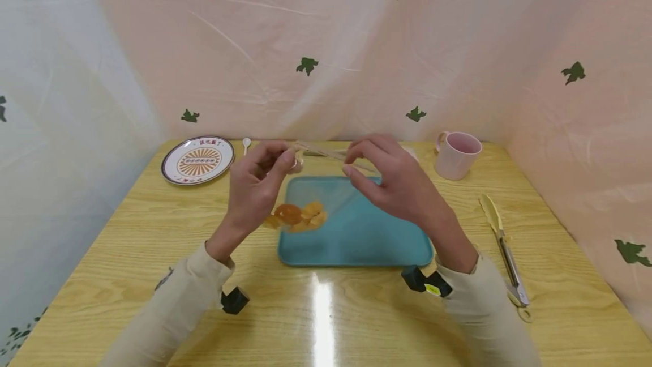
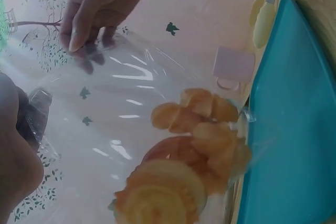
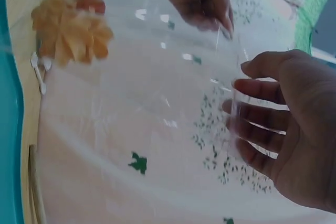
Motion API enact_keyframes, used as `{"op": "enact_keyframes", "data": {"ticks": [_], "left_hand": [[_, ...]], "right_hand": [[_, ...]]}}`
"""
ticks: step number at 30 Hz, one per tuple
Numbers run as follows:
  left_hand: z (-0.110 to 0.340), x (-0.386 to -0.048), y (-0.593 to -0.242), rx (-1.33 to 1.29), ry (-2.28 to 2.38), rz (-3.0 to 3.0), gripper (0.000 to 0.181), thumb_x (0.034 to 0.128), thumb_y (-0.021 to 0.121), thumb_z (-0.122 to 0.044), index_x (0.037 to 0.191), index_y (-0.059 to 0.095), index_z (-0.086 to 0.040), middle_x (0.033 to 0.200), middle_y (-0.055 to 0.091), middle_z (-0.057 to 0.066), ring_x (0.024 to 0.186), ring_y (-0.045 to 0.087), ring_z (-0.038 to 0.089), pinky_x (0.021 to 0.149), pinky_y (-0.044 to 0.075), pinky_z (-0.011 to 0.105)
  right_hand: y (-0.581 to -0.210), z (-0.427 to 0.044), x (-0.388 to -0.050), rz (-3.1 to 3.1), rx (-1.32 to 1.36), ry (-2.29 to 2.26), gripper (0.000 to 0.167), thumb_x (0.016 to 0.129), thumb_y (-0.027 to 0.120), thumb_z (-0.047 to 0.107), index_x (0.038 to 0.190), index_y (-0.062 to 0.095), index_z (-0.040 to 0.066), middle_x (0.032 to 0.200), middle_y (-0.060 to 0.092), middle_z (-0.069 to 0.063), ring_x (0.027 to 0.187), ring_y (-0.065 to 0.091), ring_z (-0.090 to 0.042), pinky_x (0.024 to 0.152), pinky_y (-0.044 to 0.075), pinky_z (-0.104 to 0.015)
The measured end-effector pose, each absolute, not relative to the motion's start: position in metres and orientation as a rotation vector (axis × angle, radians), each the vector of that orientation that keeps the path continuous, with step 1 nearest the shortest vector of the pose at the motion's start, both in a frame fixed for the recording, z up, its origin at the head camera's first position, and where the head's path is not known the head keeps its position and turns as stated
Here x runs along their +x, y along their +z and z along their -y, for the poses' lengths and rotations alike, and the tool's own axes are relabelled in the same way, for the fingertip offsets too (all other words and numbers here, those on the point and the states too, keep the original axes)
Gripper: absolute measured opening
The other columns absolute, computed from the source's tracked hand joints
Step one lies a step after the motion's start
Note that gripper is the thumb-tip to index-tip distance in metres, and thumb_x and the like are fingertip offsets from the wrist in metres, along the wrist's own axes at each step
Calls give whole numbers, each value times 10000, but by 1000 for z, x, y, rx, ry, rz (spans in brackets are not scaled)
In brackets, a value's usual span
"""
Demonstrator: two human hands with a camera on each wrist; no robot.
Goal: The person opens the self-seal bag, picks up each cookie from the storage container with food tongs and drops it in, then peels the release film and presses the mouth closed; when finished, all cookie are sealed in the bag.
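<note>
Between both hands hangs a clear plastic bag [image 2: 126,87] above the tray. Orange and yellow rippled pieces [image 1: 305,220], with a rounder, redder one [image 1: 288,213], lie in its lower part; their kind is unclear. My left hand [image 1: 257,183] pinches the bag's upper edge at one side. At the other side my right hand [image 1: 394,183] has the upper edge at its thumb and fingertips, the fingers slightly bent. Below is a blue-green tray [image 1: 367,245], partly behind the bag and hands.
A patterned plate [image 1: 198,160] and a small white spoon [image 1: 247,145] lie at the back left. On the right stand a pink mug [image 1: 457,157] and tongs [image 1: 504,248] with pale yellow tips. Patterned cloth walls enclose the wooden table [image 1: 254,321].
</note>
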State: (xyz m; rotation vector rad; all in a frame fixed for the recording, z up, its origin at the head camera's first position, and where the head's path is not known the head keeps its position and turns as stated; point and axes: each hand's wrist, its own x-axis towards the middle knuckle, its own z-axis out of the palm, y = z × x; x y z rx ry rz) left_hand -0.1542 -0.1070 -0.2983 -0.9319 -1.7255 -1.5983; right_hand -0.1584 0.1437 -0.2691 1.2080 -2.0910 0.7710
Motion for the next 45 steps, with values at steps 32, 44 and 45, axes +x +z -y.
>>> {"op": "enact_keyframes", "data": {"ticks": [32,44,45], "left_hand": [[89,-150,-310,-898,-1238,1772,127,939,689,98,1053,741,79,943,767,148,801,746,279,783,585,267],[88,-149,-311,-912,-1078,1807,160,915,709,112,1074,728,100,891,743,153,777,724,246,743,607,344],[88,-149,-311,-909,-1066,1809,169,909,708,123,1075,729,102,886,741,150,767,717,244,731,606,349]], "right_hand": [[-260,-99,-160,1926,1208,257,96,966,720,59,1011,718,-26,940,685,-136,854,650,-293,784,573,-385],[-260,-102,-161,1836,1232,51,80,982,687,36,991,710,-39,889,633,-121,820,629,-268,724,552,-361],[-260,-102,-161,1832,1229,33,83,979,694,39,993,711,-40,896,639,-120,830,631,-267,730,551,-358]]}}
